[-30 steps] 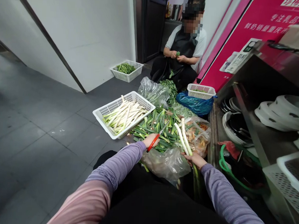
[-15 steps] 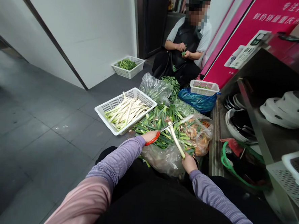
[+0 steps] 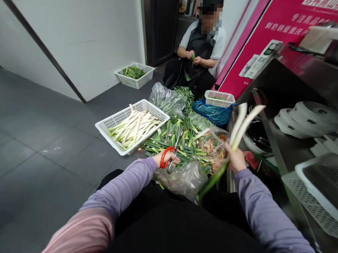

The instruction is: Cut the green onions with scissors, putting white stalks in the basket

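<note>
Red-handled scissors (image 3: 173, 153) sit gripped in my left hand (image 3: 167, 159), blades up over a heap of scallion tops (image 3: 162, 143). My right hand (image 3: 235, 158) clutches a long scallion (image 3: 238, 127) above a plastic bag (image 3: 183, 179); a slack grip could drop it, and careless blades could nick fingers.

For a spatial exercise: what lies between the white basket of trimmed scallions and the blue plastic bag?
The head view shows a heap of cut green scallions between the white basket and the blue plastic bag, with leafy greens against the bag.

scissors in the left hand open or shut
Shut, it seems: the blades of the red-handled scissors lie together above the left hand.
</note>
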A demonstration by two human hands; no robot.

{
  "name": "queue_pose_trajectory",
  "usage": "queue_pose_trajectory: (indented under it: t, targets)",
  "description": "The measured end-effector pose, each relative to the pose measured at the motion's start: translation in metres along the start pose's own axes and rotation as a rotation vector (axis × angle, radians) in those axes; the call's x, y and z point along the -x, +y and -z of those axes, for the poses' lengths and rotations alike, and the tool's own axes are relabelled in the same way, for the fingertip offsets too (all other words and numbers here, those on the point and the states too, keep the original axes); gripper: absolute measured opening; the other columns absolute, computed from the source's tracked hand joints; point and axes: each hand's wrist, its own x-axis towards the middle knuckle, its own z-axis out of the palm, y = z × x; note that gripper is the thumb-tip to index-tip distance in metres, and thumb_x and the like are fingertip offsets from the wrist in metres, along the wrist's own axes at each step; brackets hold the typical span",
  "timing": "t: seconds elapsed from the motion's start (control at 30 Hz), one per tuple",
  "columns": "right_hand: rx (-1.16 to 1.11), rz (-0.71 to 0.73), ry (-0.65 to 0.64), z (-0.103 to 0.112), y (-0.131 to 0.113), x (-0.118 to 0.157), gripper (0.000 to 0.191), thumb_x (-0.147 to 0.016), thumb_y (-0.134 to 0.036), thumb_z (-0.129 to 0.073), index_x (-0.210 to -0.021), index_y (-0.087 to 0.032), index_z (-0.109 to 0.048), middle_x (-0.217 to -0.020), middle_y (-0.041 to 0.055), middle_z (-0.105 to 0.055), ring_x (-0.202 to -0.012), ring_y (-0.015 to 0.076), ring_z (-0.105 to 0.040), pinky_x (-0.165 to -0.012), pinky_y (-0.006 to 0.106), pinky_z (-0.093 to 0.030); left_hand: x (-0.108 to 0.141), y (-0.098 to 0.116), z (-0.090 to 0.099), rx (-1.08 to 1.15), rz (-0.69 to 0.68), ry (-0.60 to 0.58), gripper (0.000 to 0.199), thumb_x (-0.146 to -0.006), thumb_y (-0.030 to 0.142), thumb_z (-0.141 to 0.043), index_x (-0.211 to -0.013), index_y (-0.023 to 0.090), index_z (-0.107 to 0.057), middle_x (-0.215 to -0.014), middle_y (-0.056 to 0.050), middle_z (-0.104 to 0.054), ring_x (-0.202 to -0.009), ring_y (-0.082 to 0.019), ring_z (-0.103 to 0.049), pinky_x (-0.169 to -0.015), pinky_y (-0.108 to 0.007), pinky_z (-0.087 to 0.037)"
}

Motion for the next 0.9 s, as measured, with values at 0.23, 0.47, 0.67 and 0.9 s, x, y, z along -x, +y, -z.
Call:
queue_pose_trajectory:
  t: [0.23, 0.47, 0.67, 0.9]
  targets:
    - [-0.964, 0.231, 0.197, 0.007, -0.105, -0.03, 0.046, -0.07, -0.043, -0.076, -0.064, -0.019, -0.038, -0.055, -0.0082, -0.039, -0.052, 0.0061, -0.041, -0.056, 0.021, -0.045, 0.041, -0.025, -0.042, 0.258, -0.013, -0.328, 0.073, -0.057, 0.002, -0.055, -0.128, 0.016, -0.047, -0.086, -0.005, -0.065, -0.083, -0.019, -0.066, -0.068, -0.026, -0.05]
    - [-0.985, 0.467, -0.008, -0.031, -0.099, 0.008, 0.059, -0.06, -0.043, -0.083, -0.063, -0.018, -0.029, -0.058, -0.0082, -0.038, -0.055, 0.0071, -0.042, -0.071, 0.03, -0.048, 0.04, -0.021, -0.057, 0.293, 0.05, -0.329, 0.068, -0.058, -0.001, -0.052, -0.124, 0.016, -0.05, -0.076, -0.003, -0.067, -0.082, -0.022, -0.068, -0.07, -0.029, -0.051]
    - [-0.85, 0.592, -0.069, -0.059, -0.117, 0.034, 0.045, -0.066, -0.043, -0.08, -0.065, -0.019, -0.042, -0.062, -0.0067, -0.045, -0.062, 0.0084, -0.047, -0.074, 0.03, -0.046, 0.046, -0.009, -0.06, 0.32, 0.013, -0.386, 0.071, -0.057, -0.003, -0.051, -0.126, 0.014, -0.049, -0.075, -0.003, -0.067, -0.073, -0.019, -0.066, -0.066, -0.029, -0.051]
    - [-0.886, 0.47, 0.209, -0.075, -0.112, 0.032, 0.038, -0.064, -0.038, -0.08, -0.072, -0.02, -0.047, -0.064, -0.0082, -0.046, -0.063, 0.0073, -0.048, -0.07, 0.024, -0.047, 0.037, -0.027, -0.065, 0.206, -0.183, -0.279, 0.065, -0.062, 0.001, -0.051, -0.126, 0.013, -0.049, -0.077, 0.0, -0.061, -0.052, -0.01, -0.054, -0.051, -0.022, -0.044]
